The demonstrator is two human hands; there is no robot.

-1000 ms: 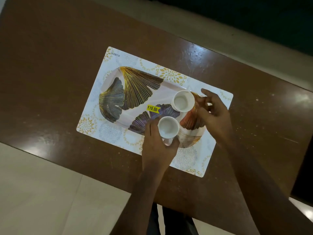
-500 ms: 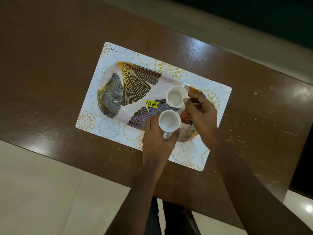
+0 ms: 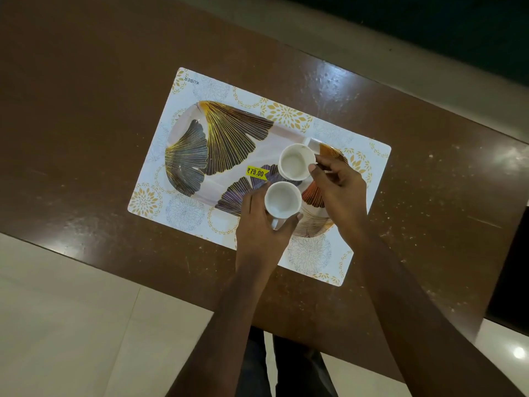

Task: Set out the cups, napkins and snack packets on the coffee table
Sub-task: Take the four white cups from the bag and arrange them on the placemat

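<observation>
One glossy brown worktop (image 3: 86, 116) over pale floor tiles (image 3: 57, 325), patterned placemat (image 3: 312, 253), leaf-print tray (image 3: 217, 138), two white cups on it: left hand (image 3: 259, 233) grips the near cup (image 3: 282, 199), right hand (image 3: 340, 193) pinches the far cup (image 3: 296, 161).

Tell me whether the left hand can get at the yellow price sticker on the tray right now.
Probably not freely: the left hand is wrapped around the nearer cup. The price sticker lies uncovered on the tray, just beyond its fingertips.
</observation>
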